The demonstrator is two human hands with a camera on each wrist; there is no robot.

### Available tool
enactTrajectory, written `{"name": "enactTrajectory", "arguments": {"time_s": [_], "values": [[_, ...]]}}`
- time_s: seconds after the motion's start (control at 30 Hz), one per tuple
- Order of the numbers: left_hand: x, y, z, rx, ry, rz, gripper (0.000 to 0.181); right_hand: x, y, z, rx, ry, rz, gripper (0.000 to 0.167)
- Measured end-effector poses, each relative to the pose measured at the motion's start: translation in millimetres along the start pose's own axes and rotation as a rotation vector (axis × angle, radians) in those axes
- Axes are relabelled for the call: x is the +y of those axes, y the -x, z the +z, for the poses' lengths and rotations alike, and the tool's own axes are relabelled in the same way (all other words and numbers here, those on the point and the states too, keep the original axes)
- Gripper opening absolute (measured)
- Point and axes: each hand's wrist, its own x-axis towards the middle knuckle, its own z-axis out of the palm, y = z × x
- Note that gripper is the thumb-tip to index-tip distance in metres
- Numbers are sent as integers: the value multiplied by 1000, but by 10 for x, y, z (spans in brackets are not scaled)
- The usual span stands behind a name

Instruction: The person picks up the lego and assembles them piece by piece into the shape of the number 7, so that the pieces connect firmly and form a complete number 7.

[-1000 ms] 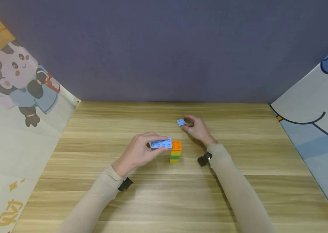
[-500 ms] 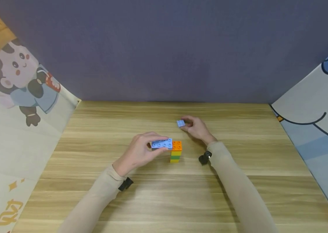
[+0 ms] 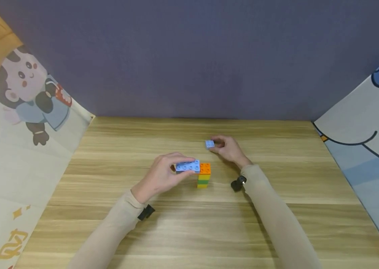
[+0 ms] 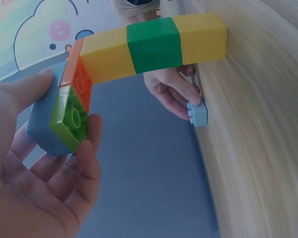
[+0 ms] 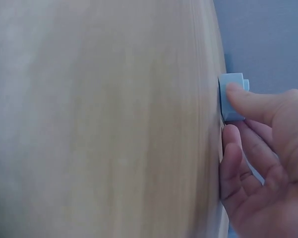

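My left hand (image 3: 159, 173) grips a long blue brick (image 3: 188, 166), thumb on one side and fingers on the other. In the left wrist view a lime green brick (image 4: 69, 116) sits against its underside, beside an orange brick (image 4: 78, 72) that caps a tower of yellow, green and yellow bricks (image 4: 153, 47). The tower stands upright on the table, and the blue brick reaches out to its left. Farther back, my right hand (image 3: 228, 150) pinches a small light blue brick (image 3: 210, 144) at the tabletop, with the thumb (image 5: 253, 101) on its side.
The wooden table (image 3: 276, 224) meets a dark grey-blue panel (image 3: 189, 59) along its back edge. Printed cartoon panels flank it, one on the left (image 3: 8, 160) and one on the right (image 3: 364, 157). A small black device (image 3: 238, 184) sits at each wrist.
The small light blue brick has turned a little in my right hand and shifted slightly toward me. My left hand and the tower hold nearly the same place.
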Motion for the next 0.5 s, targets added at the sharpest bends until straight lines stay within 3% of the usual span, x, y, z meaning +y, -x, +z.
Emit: {"name": "enactTrajectory", "arguments": {"time_s": [0.5], "values": [[9, -8, 12, -2, -2, 0, 37, 13, 100, -3, 20, -59, -56, 47]]}}
